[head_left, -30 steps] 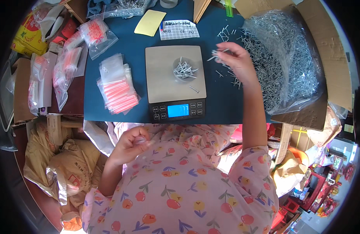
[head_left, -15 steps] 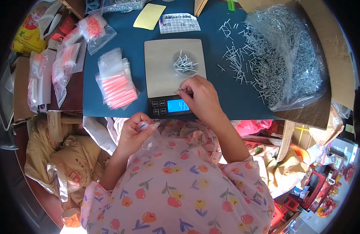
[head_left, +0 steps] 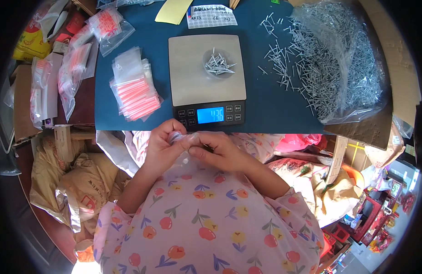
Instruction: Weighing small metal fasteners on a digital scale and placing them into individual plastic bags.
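In front of my body, just below the table edge, my left hand (head_left: 164,147) pinches a small clear plastic bag (head_left: 192,138). My right hand (head_left: 219,153) meets it there, its thumb and fingers closed on the bag's other side. What the bag contains is hard to make out. Beyond the hands a digital scale (head_left: 188,73) with a lit blue display lies on the table. On its plate stands a clear round cup (head_left: 218,76) holding several silver screws (head_left: 218,65). A stack of clear zip bags (head_left: 134,93) with red-pink bands lies left of the scale.
A large heap of silver screws (head_left: 313,68), partly under clear plastic, spreads across the table's right side, beside a cardboard flap (head_left: 357,135). Loose screws (head_left: 278,64) lie nearer the scale. A yellow paper (head_left: 171,11) and a sticker sheet (head_left: 211,18) lie at the back.
My right hand has moved from the scale's front edge down to the bag and joined my left hand. The view has shifted slightly, so the table sits higher in it.
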Demonstrator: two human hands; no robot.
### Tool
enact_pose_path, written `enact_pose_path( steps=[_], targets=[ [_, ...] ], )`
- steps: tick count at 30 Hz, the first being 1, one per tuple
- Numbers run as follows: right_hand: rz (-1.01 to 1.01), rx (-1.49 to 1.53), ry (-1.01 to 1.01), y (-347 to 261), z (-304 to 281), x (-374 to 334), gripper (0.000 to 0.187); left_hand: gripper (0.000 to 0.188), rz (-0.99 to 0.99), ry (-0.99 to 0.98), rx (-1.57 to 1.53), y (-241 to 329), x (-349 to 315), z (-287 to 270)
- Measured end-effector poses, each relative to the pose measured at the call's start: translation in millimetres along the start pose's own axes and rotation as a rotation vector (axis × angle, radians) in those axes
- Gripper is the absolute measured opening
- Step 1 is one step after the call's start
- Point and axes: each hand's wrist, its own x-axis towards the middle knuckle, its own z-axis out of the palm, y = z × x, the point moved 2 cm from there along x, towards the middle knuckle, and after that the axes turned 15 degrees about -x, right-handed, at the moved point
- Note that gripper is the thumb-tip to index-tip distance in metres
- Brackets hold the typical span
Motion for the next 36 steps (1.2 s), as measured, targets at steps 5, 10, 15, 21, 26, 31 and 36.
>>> enact_pose_path(
  steps=[5, 10, 15, 21, 26, 31, 36],
  targets=[
    [0.053, 0.053, 0.009, 11, -9, -16, 0.005, 0.011, -0.159, -0.186, -0.083, 6, -8, -11],
    [0.065, -0.024, 0.027, 0, -12, -15, 0.006, 0.008, -0.205, -0.209, -0.084, 5, -12, -16],
    [-0.045, -0.164, 0.234, 1, -10, -9, 0.009, 0.006, -0.145, -0.221, 0.065, 9, -11, -6],
    [-0.047, -0.138, 0.149, 4, -6, -8, 0.010, 0.011, -0.138, -0.263, 0.120, 11, -15, -9],
    [-0.096, -0.221, 0.078, 2, -11, -7, 0.012, 0.018, -0.008, -0.183, 0.037, 15, -14, -2],
    [-0.131, -0.274, 0.111, -4, -29, -6, 0.013, 0.020, 0.194, -0.463, 0.231, 18, -5, -3],
    [0.089, -0.409, 0.418, 16, -86, -4, 0.007, 0.023, 0.351, -0.249, 0.169, 28, -7, -15]
  ],
)
